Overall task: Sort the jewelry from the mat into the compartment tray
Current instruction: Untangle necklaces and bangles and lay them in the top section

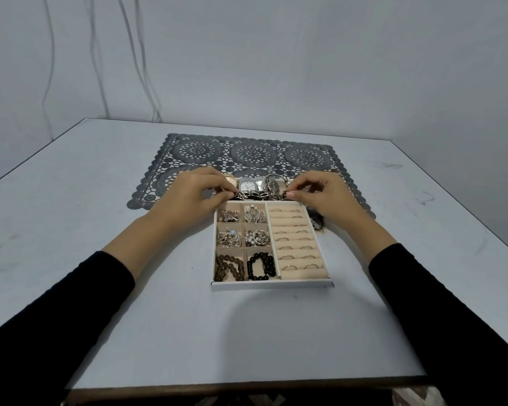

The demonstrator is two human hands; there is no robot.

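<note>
Your left hand [194, 192] and right hand [320, 194] each pinch one end of one dark-and-silver link bracelet [254, 196], stretched along the far edge of the white-rimmed cream compartment tray [272, 284]. Just beyond the tray's far edge, three metal wristwatches [248, 186] lie partly hidden by your fingers.

Shiny metal watches [251, 186]; lacy mat [252, 155]

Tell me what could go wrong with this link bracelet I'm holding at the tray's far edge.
The link bracelet, pinched at each end by the left hand and right hand, hangs right beside the watches and may snag them. The small compartments of the tray already look full, so it could tangle with pieces there.
</note>
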